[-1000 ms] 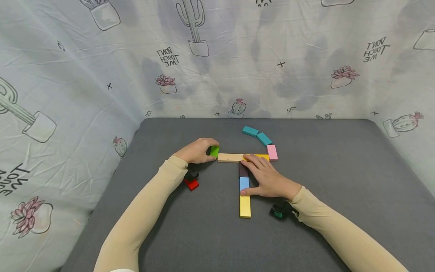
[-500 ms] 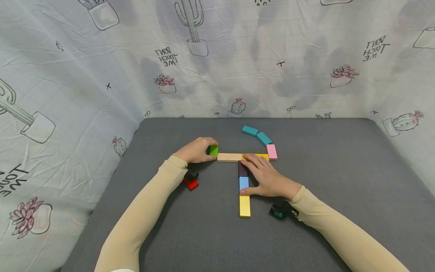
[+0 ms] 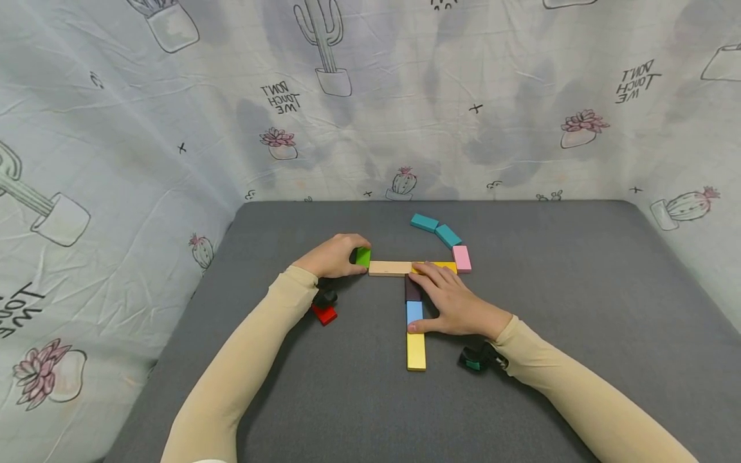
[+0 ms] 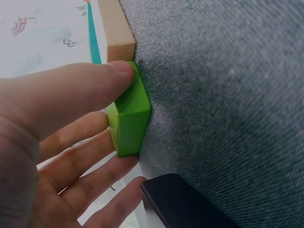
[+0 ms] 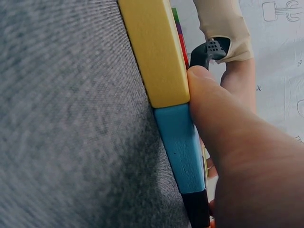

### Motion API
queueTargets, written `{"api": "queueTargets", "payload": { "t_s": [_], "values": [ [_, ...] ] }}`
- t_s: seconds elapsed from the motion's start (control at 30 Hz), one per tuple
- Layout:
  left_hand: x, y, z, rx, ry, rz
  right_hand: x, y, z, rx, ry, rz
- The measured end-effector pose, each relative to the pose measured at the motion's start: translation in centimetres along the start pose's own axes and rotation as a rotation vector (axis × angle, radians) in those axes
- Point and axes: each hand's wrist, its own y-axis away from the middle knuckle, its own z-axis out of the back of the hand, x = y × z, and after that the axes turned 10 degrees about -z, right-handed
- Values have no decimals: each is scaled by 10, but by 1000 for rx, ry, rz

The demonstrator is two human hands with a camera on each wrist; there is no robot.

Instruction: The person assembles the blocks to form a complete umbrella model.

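My left hand pinches a green block between thumb and fingers, at the left end of a natural wood block. In the left wrist view the thumb lies on the green block, its end right at the wood block. With fingers spread, my right hand rests over a line of blocks. Its fingertips lie on the orange-yellow block and by the dark brown block. The thumb touches near where the light blue block meets the yellow block.
A pink block and two teal blocks curve away behind the right end of the row. A red block lies partly hidden under the left wrist's black camera. A printed cloth hangs around the grey table.
Both hands and all the blocks keep their places. Only the head view has shifted very slightly.
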Motion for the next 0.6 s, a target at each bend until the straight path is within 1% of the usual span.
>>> {"api": "queueTargets", "payload": {
  "t_s": [0.23, 0.37, 0.47, 0.6],
  "values": [
    [1, 1, -2, -8, -1, -2, 2, 1, 2, -2, -7, 10],
    [1, 2, -1, -11, 23, 5, 2, 1, 1, 0, -6, 6],
    [3, 9, 3, -52, 62, 17, 2, 1, 1, 4, -13, 3],
    [8, 25, 11, -133, 109, 64, 1, 2, -1, 2, -13, -4]
  ]
}}
